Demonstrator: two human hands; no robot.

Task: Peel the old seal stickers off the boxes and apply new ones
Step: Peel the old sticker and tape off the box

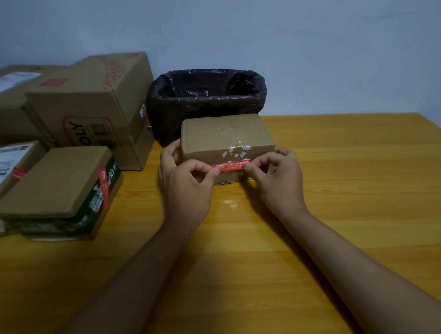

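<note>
Both hands share one grip on a red seal sticker: the left hand pinches its left end between thumb and forefinger, the right hand pinches its right end the same way, so the strip is stretched level between them. It sits in front of the near face of a small brown box on the yellow counter; whether it already touches the cardboard cannot be told. White torn scraps cling to the box's front edge. Behind stands a bin lined with a black bag, its inside dark. To the left, stacked boxes run off the frame, some with red stickers, their print too blurred to read.
</note>
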